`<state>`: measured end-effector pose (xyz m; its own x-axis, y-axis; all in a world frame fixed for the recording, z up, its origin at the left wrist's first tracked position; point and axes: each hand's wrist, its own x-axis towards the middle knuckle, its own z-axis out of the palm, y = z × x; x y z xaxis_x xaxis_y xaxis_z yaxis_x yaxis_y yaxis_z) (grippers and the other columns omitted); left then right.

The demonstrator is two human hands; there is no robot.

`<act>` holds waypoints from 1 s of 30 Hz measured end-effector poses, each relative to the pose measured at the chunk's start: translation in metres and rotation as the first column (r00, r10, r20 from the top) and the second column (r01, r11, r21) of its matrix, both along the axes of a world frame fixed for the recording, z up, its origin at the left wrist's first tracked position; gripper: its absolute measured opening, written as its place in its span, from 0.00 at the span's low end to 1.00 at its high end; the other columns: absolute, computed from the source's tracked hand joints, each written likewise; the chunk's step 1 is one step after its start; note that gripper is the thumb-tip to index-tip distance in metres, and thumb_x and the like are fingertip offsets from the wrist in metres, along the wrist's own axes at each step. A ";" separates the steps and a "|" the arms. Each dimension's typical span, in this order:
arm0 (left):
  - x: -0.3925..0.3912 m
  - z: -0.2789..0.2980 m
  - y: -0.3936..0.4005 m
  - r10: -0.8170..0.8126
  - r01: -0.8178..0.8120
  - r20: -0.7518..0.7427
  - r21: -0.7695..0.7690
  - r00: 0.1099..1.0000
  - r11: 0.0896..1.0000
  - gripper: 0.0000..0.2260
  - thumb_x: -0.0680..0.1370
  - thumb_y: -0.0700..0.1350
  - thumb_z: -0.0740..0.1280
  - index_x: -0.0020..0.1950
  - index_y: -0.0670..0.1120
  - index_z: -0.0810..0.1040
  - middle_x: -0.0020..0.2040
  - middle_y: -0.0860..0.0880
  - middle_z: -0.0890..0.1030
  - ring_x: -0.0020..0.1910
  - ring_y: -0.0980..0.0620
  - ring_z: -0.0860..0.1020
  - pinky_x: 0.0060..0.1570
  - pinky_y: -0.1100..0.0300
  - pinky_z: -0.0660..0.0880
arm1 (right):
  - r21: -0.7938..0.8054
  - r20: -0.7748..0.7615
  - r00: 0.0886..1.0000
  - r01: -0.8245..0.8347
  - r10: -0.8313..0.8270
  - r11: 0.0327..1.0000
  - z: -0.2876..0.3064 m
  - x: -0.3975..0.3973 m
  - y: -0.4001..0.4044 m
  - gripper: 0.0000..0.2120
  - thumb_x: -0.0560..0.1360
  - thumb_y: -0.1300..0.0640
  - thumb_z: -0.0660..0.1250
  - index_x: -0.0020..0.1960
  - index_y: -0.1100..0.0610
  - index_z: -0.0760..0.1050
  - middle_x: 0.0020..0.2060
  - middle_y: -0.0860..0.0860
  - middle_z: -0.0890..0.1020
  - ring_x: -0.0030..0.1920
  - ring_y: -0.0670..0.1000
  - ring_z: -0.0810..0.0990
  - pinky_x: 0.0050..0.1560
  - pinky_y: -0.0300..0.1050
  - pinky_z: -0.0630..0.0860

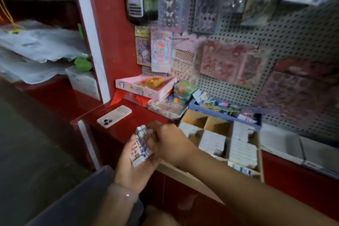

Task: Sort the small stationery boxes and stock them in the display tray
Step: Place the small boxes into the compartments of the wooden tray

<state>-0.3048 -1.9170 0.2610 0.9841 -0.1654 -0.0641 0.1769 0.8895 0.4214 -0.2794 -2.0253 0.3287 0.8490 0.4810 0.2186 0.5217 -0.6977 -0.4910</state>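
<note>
Boxes (140,147) in both hands; print perhaps Chinese.

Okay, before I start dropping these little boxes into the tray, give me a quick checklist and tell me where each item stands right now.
1. Boxes held securely: ok. The left hand cradles the stack of small boxes, and the right hand grips its top.
2. Free compartments in the display tray: ok. The two back-left cells look empty.
3. Which type goes in which cell: cannot tell. The print on the boxes is too blurred.
4. Path to the tray: ok. Nothing lies between the hands and the tray.
5. Phone out of the way: ok. It lies on the red counter, left of the tray.
</note>
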 end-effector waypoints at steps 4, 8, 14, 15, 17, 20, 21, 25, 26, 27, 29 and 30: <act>0.000 0.019 -0.041 -0.074 0.074 0.045 0.004 0.996 0.997 0.28 0.45 0.48 0.85 0.42 0.44 0.86 0.43 0.45 0.84 0.39 0.49 0.84 0.34 0.55 0.80 | -0.067 0.039 0.996 0.076 -0.074 0.995 0.017 -0.001 -0.038 0.13 0.78 0.54 0.59 0.58 0.59 0.73 0.47 0.59 0.81 0.49 0.60 0.79 0.41 0.46 0.72; -0.002 0.032 -0.074 -0.129 0.130 0.057 -0.010 0.990 0.992 0.28 0.44 0.46 0.85 0.42 0.43 0.86 0.42 0.44 0.84 0.38 0.48 0.84 0.32 0.55 0.80 | -0.125 0.033 0.977 0.215 -0.212 0.969 0.027 0.002 -0.070 0.11 0.79 0.53 0.60 0.53 0.60 0.74 0.46 0.58 0.81 0.46 0.58 0.79 0.36 0.45 0.71; 0.006 0.034 -0.121 -0.160 0.158 -0.031 -0.048 0.987 0.986 0.39 0.46 0.47 0.85 0.54 0.40 0.79 0.46 0.39 0.82 0.40 0.43 0.83 0.36 0.50 0.81 | -0.025 -0.049 0.962 0.266 -0.267 0.964 0.041 0.001 -0.126 0.10 0.79 0.62 0.58 0.56 0.62 0.76 0.48 0.59 0.81 0.45 0.57 0.79 0.40 0.44 0.74; 0.008 0.032 -0.129 -0.168 0.165 -0.045 -0.066 0.985 0.984 0.40 0.47 0.46 0.85 0.57 0.40 0.77 0.47 0.38 0.82 0.40 0.42 0.83 0.37 0.49 0.81 | -0.009 -0.048 0.960 0.276 -0.276 0.961 0.042 0.001 -0.135 0.10 0.79 0.63 0.58 0.56 0.62 0.76 0.49 0.59 0.81 0.46 0.57 0.79 0.41 0.45 0.75; 0.011 0.031 -0.144 -0.189 0.179 -0.083 -0.114 0.978 0.977 0.38 0.50 0.47 0.84 0.57 0.40 0.76 0.47 0.38 0.82 0.36 0.43 0.82 0.40 0.48 0.81 | 0.018 -0.033 0.952 0.305 -0.304 0.952 0.042 0.003 -0.151 0.10 0.79 0.62 0.58 0.57 0.62 0.75 0.49 0.59 0.81 0.41 0.55 0.78 0.37 0.43 0.75; 0.016 0.032 -0.163 -0.171 0.159 -0.126 -0.099 0.977 0.982 0.24 0.61 0.50 0.76 0.51 0.38 0.79 0.42 0.39 0.82 0.37 0.44 0.80 0.38 0.51 0.81 | 0.069 0.002 0.930 0.365 -0.366 0.928 0.044 0.011 -0.174 0.10 0.80 0.60 0.59 0.57 0.62 0.75 0.47 0.59 0.82 0.32 0.51 0.74 0.30 0.39 0.71; 0.020 0.031 -0.168 -0.163 0.150 -0.135 -0.097 0.977 0.984 0.22 0.63 0.50 0.75 0.50 0.37 0.80 0.42 0.39 0.82 0.38 0.44 0.81 0.38 0.51 0.81 | 0.104 0.005 0.919 0.392 -0.394 0.914 0.046 0.015 -0.182 0.09 0.79 0.60 0.59 0.56 0.61 0.75 0.45 0.59 0.82 0.32 0.52 0.76 0.33 0.43 0.75; 0.036 0.025 -0.177 -0.185 0.159 -0.221 -0.128 0.958 0.979 0.17 0.68 0.50 0.68 0.47 0.36 0.82 0.44 0.39 0.82 0.41 0.44 0.81 0.41 0.52 0.80 | 0.235 -0.056 0.839 0.538 -0.541 0.810 0.050 0.041 -0.228 0.08 0.79 0.61 0.61 0.53 0.63 0.76 0.35 0.56 0.80 0.29 0.52 0.78 0.40 0.50 0.80; 0.038 0.025 -0.176 -0.192 0.164 -0.233 -0.135 0.953 0.977 0.16 0.68 0.49 0.69 0.46 0.36 0.83 0.44 0.39 0.82 0.43 0.43 0.80 0.41 0.52 0.81 | 0.220 -0.052 0.821 0.565 -0.569 0.795 0.048 0.046 -0.241 0.07 0.79 0.61 0.61 0.53 0.63 0.76 0.36 0.57 0.81 0.30 0.52 0.79 0.39 0.48 0.80; 0.044 0.023 -0.176 -0.200 0.169 -0.241 -0.143 0.950 0.975 0.16 0.67 0.48 0.71 0.46 0.37 0.83 0.46 0.39 0.82 0.46 0.43 0.80 0.41 0.51 0.81 | 0.172 -0.047 0.803 0.592 -0.594 0.787 0.041 0.053 -0.256 0.07 0.79 0.61 0.62 0.53 0.63 0.75 0.38 0.58 0.82 0.31 0.52 0.80 0.38 0.46 0.80; 0.056 0.020 -0.174 -0.220 0.188 -0.217 -0.161 0.951 0.969 0.24 0.59 0.45 0.80 0.51 0.38 0.81 0.49 0.40 0.81 0.49 0.43 0.79 0.39 0.50 0.81 | 0.035 -0.037 0.773 0.634 -0.633 0.772 0.021 0.066 -0.283 0.07 0.78 0.62 0.61 0.53 0.63 0.74 0.43 0.60 0.82 0.36 0.53 0.80 0.35 0.42 0.77; 0.063 0.017 -0.174 -0.237 0.206 -0.205 -0.163 0.949 0.965 0.30 0.53 0.43 0.83 0.53 0.39 0.80 0.50 0.40 0.81 0.49 0.43 0.79 0.39 0.50 0.81 | -0.036 -0.040 0.763 0.644 -0.645 0.764 0.008 0.071 -0.294 0.07 0.78 0.62 0.61 0.53 0.63 0.74 0.45 0.60 0.82 0.38 0.53 0.80 0.35 0.43 0.77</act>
<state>-0.2420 -2.0908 0.2779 0.8851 -0.4004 -0.2370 0.4510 0.8636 0.2253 -0.2084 -2.3194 0.3369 0.9695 -0.1794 0.1671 -0.0774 -0.8707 -0.4857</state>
